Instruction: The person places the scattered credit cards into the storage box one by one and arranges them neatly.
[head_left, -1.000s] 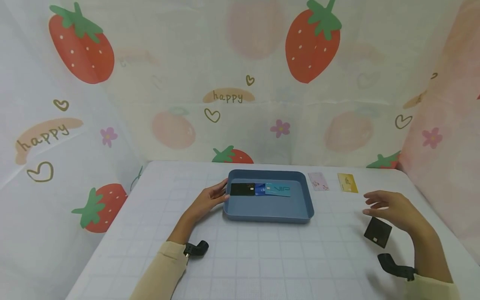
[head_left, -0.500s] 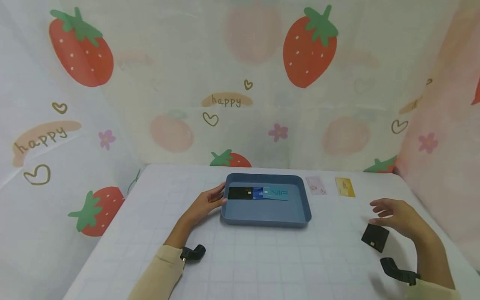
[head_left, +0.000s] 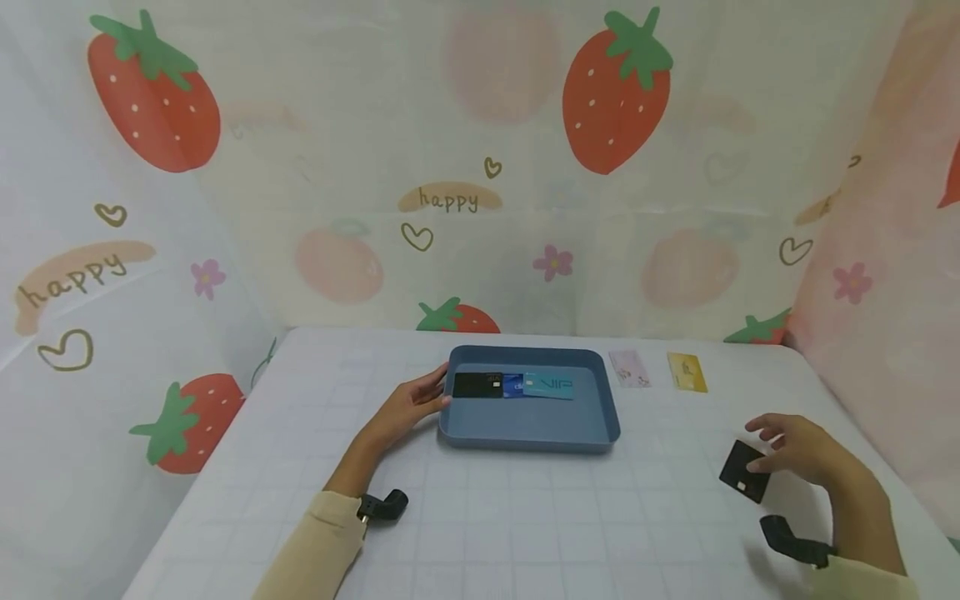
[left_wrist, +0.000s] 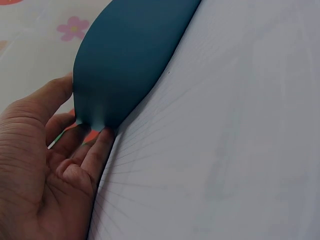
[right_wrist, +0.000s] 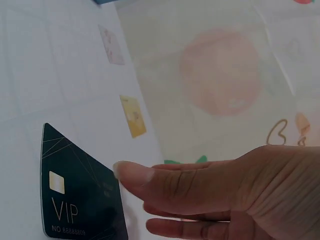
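Note:
My left hand [head_left: 407,406] holds the left end of a blue rectangular tray [head_left: 525,435]. In the left wrist view, the thumb meets the tray's upper edge and the curled fingers [left_wrist: 97,157] touch the wall's lower edge. Inside the tray, a black card [head_left: 477,385], a dark blue card [head_left: 513,385] and a light blue VIP card [head_left: 548,386] lie in an overlapping row. To the right, my right hand [head_left: 806,452] hovers at another black VIP card [right_wrist: 75,200] on the table. The thumb tip overlaps that card's edge; the other fingers are loosely bent beyond it.
Beyond the tray's right side lie a pink card [head_left: 629,368] and a yellow card [head_left: 687,372] on the white gridded table [head_left: 555,533]. Strawberry-printed cloth [head_left: 480,267] encloses the table's back and sides. A black wrist camera [head_left: 384,505] sits on each arm.
My right hand has lowered and drawn slightly nearer, so the thumb now overlaps the black card's edge. The left hand stays on the tray. The whole head view has shifted a little.

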